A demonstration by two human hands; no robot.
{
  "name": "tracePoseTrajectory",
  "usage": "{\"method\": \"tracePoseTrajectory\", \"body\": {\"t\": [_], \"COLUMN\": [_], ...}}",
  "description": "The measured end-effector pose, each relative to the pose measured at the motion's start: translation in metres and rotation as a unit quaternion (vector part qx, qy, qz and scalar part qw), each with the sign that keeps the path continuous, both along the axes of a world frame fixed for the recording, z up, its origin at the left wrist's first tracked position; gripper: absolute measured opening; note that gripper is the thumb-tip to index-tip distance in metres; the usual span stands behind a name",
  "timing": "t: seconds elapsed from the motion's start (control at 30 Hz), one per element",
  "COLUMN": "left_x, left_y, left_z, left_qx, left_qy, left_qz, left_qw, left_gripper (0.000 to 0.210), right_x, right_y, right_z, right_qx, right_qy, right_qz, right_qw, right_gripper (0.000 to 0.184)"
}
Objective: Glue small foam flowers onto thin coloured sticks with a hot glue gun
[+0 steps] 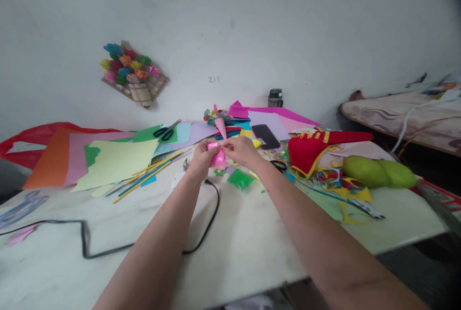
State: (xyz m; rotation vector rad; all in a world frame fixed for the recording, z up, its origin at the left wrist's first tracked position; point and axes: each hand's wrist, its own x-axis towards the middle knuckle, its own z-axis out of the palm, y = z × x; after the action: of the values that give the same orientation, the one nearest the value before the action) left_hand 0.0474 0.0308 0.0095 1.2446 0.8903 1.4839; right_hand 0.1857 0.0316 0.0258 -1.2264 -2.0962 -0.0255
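Observation:
Between my hands, above the middle of the table, is a small shiny bright-pink packet (217, 155). My left hand (202, 156) is closed on its left side. At the packet's upper right edge, the fingers of my right hand (240, 150) are pinched together on it. What fills the packet is too small to make out. Just below my hands lies a similar green packet (240, 179) on the table. A pale pink paper cone (221, 128) stands right behind my fingers, with small colourful paper pieces (212, 117) around it.
Coloured paper sheets (115, 158), black-handled scissors (167, 130) and thin strips (147, 178) lie on the left. A black cable (108, 253) crosses the front. Rightward are a phone (265, 136), red cloth (306, 154) and green fruits (378, 172). A bottle (275, 98) stands by the wall.

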Motion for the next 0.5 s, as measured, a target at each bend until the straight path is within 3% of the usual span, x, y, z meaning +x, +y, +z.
{"method": "tracePoseTrajectory", "body": {"t": [0.13, 0.3, 0.4, 0.5], "left_x": [-0.001, -0.001, -0.001, -0.002], "left_y": [0.002, 0.003, 0.003, 0.003], "left_z": [-0.002, -0.004, -0.003, -0.002], "left_qx": [0.005, 0.005, -0.003, -0.013], "left_qy": [0.017, 0.032, 0.035, 0.014], "left_qz": [0.005, 0.021, 0.021, 0.024], "left_qw": [1.000, 0.999, 0.999, 1.000], "left_gripper": [0.032, 0.033, 0.033, 0.033], "right_x": [-0.003, -0.001, 0.007, 0.014], "right_y": [0.000, 0.003, 0.016, 0.025], "right_z": [-0.001, -0.004, -0.008, -0.009], "right_qx": [-0.024, 0.019, -0.001, -0.093], "right_qy": [0.024, -0.008, 0.114, 0.285], "right_qz": [0.000, -0.053, -0.066, -0.017], "right_qw": [0.999, 0.998, 0.991, 0.954], "right_gripper": [0.019, 0.019, 0.016, 0.014]}}
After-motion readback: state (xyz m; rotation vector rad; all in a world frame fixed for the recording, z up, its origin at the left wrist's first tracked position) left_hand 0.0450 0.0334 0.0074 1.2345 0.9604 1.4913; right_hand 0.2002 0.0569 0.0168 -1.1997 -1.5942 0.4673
